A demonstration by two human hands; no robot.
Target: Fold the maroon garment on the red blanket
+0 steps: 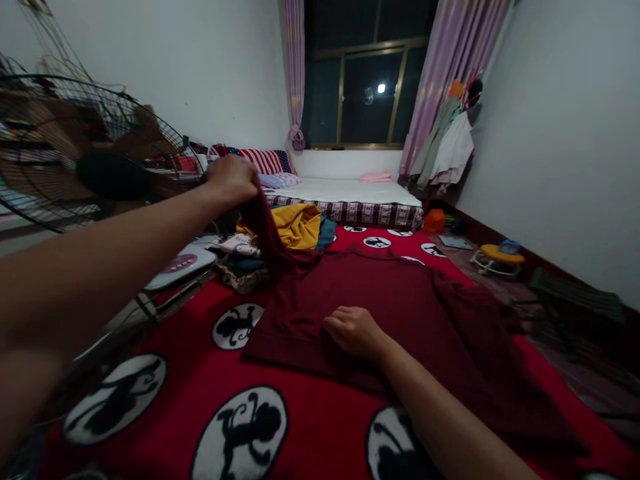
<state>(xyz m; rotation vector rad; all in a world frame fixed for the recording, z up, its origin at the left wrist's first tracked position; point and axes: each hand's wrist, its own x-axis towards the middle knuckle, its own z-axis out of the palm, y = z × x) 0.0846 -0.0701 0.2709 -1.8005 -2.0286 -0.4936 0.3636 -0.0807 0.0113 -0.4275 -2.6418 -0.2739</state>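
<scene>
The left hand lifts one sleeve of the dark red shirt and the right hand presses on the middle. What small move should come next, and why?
Probably the left hand should bring the raised sleeve inward and lay it across the dark red shirt. The shirt lies spread flat on the red blanket, the right hand pins its middle, and only this sleeve is off the surface.

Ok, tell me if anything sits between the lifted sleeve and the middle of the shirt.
Nothing visible does. The left hand holds the sleeve up over the shirt, whose middle lies bare apart from the right hand pressing on it. The clothes pile lies beyond the shirt.
</scene>
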